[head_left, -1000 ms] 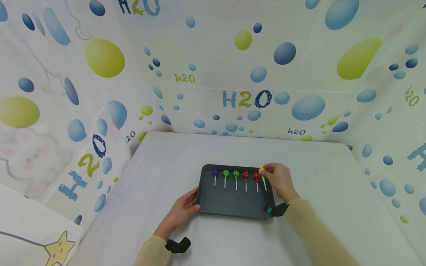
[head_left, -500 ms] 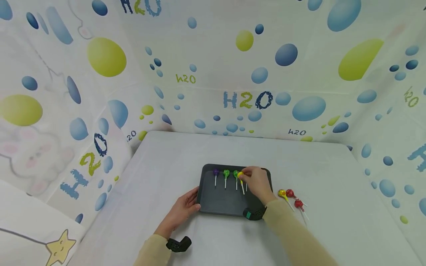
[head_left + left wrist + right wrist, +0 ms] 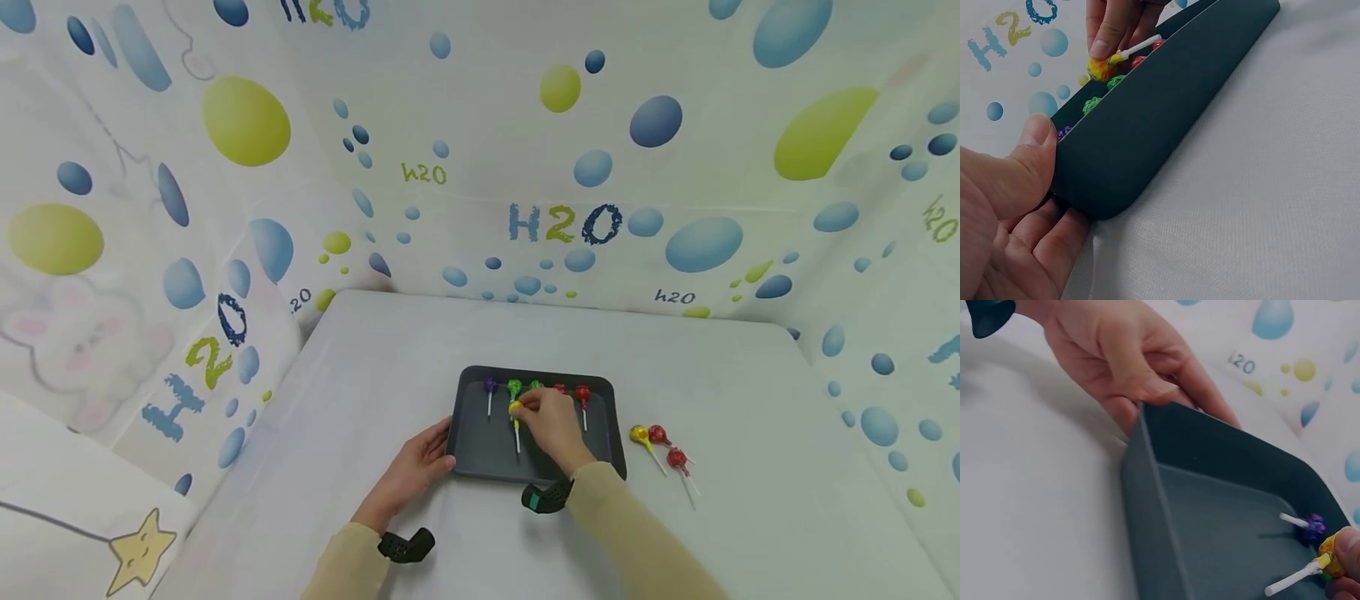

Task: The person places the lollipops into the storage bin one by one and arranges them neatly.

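A dark grey tray lies on the white table, its left edge gripped by my left hand. The thumb is at the rim and the other fingers are curled low against the tray's side. Over the tray, my right hand pinches a yellow lollipop by its wrapped head, stick pointing toward me. Behind it runs a row along the far side: a purple lollipop, two green lollipops and two red lollipops. The right hand partly covers the row.
Right of the tray, another yellow lollipop and two red lollipops, one nearer and one farther, lie loose on the white tabletop. A bubble-printed cloth rises behind and at both sides.
My right hand has carried the yellow lollipop leftward from the row's right end to just in front of the green ones, uncovering the loose lollipops at right. The left hand stays on the tray.
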`<state>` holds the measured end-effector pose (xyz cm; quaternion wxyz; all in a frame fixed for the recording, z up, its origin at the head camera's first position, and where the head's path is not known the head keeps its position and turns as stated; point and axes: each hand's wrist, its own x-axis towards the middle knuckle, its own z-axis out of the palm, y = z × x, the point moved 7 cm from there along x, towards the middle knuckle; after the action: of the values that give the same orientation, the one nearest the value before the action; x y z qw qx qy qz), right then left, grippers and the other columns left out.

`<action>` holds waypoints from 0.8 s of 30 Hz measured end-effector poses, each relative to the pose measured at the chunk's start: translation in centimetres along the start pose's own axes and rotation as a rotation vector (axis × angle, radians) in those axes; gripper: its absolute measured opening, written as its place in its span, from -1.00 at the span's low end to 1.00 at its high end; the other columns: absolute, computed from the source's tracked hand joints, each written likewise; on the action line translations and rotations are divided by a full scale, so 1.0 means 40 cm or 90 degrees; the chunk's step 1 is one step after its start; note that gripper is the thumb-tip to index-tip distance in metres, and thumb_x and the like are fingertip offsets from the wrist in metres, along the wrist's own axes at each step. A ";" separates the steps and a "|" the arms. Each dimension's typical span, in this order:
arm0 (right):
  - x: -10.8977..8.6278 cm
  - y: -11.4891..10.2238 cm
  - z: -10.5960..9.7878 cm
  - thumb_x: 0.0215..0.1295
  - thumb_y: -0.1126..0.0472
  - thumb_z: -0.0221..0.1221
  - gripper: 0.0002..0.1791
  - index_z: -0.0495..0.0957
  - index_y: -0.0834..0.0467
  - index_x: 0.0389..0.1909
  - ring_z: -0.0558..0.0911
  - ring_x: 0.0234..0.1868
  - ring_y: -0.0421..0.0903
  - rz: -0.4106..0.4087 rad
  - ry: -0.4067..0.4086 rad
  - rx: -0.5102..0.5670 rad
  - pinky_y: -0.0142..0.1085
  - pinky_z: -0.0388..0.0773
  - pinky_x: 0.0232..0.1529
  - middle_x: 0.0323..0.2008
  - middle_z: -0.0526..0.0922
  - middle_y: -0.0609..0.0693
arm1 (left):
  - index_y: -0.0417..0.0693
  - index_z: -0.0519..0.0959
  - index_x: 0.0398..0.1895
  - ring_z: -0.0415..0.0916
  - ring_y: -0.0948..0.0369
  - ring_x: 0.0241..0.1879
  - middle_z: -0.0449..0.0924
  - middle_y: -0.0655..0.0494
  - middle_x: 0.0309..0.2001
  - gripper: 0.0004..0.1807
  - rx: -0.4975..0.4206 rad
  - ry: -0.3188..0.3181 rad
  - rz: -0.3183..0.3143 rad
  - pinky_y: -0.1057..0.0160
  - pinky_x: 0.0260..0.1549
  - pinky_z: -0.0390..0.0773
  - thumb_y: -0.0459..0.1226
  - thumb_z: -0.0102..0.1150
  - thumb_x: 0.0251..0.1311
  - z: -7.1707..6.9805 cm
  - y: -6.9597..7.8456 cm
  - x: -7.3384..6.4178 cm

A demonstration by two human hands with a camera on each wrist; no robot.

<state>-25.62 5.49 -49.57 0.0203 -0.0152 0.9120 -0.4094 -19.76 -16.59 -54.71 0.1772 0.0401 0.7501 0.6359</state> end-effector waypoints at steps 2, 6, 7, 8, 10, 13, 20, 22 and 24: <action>-0.004 -0.003 0.011 0.25 0.18 0.42 -0.79 0.77 0.21 -0.17 0.77 -0.21 -0.03 0.003 0.002 0.002 -0.14 0.78 -0.19 -0.26 0.82 0.06 | -0.33 0.06 0.59 0.04 -0.15 0.58 0.04 -0.30 0.59 -0.22 0.001 0.001 0.000 0.12 0.44 0.33 -0.50 0.15 0.38 0.000 0.001 -0.001; -0.016 -0.011 0.030 0.24 0.16 0.42 -0.78 0.77 0.21 -0.18 0.77 -0.23 -0.05 0.001 0.003 -0.005 -0.16 0.78 -0.20 -0.27 0.82 0.05 | -0.36 0.06 0.58 0.05 -0.18 0.57 0.05 -0.33 0.58 -0.23 0.005 0.000 0.006 0.10 0.44 0.33 -0.51 0.15 0.37 0.000 0.005 -0.003; -0.020 -0.015 0.033 0.23 0.17 0.42 -0.78 0.77 0.22 -0.18 0.76 -0.25 -0.05 0.000 0.003 -0.006 -0.15 0.78 -0.20 -0.28 0.82 0.06 | -0.36 0.06 0.58 0.05 -0.18 0.57 0.05 -0.33 0.58 -0.23 0.007 0.000 0.006 0.10 0.44 0.33 -0.51 0.15 0.37 0.000 0.006 -0.003; -0.024 -0.019 0.036 0.23 0.17 0.43 -0.78 0.77 0.23 -0.19 0.76 -0.26 -0.06 -0.005 0.002 -0.011 -0.16 0.78 -0.22 -0.29 0.82 0.06 | -0.36 0.06 0.59 0.05 -0.18 0.57 0.04 -0.33 0.59 -0.23 0.007 -0.001 0.006 0.10 0.44 0.33 -0.51 0.15 0.37 0.000 0.006 -0.004; -0.031 -0.024 0.042 0.23 0.17 0.43 -0.79 0.77 0.22 -0.20 0.75 -0.30 -0.08 -0.004 0.003 -0.016 -0.17 0.77 -0.24 -0.31 0.81 0.05 | -0.34 0.05 0.59 0.04 -0.17 0.58 0.03 -0.31 0.59 -0.22 0.002 -0.004 0.001 0.09 0.44 0.33 -0.51 0.14 0.38 0.001 0.006 -0.003; -0.040 -0.029 0.054 0.23 0.17 0.43 -0.80 0.77 0.22 -0.22 0.74 -0.32 -0.10 -0.005 -0.002 -0.024 -0.20 0.77 -0.27 -0.33 0.81 0.04 | -0.31 0.03 0.60 0.03 -0.15 0.59 0.01 -0.29 0.61 -0.22 -0.005 -0.008 -0.009 0.08 0.44 0.34 -0.51 0.13 0.39 0.000 0.003 -0.001; -0.053 -0.034 0.082 0.23 0.18 0.43 -0.81 0.77 0.22 -0.24 0.74 -0.32 -0.11 -0.008 -0.015 -0.042 -0.21 0.78 -0.26 -0.32 0.80 0.04 | -0.31 0.03 0.61 0.03 -0.15 0.59 0.00 -0.29 0.61 -0.22 -0.009 -0.008 -0.015 0.10 0.43 0.37 -0.50 0.13 0.39 -0.001 -0.001 0.000; -0.055 -0.036 0.087 0.22 0.18 0.43 -0.82 0.76 0.22 -0.26 0.74 -0.31 -0.10 -0.010 -0.015 -0.051 -0.19 0.78 -0.24 -0.32 0.80 0.04 | -0.31 0.04 0.61 0.03 -0.15 0.59 0.00 -0.29 0.61 -0.22 -0.012 -0.009 -0.014 0.12 0.42 0.37 -0.50 0.13 0.39 0.000 -0.001 0.000; -0.056 -0.038 0.091 0.22 0.18 0.43 -0.82 0.77 0.22 -0.27 0.74 -0.31 -0.08 -0.015 -0.014 -0.064 -0.17 0.78 -0.23 -0.32 0.81 0.05 | -0.31 0.04 0.60 0.03 -0.15 0.59 0.01 -0.29 0.61 -0.22 -0.014 -0.009 -0.014 0.13 0.42 0.38 -0.50 0.13 0.39 0.001 -0.001 0.000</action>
<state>-23.19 1.86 -50.79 0.0244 -0.0315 0.9309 -0.3630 -19.74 -16.57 -54.73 0.1897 0.0347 0.7423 0.6417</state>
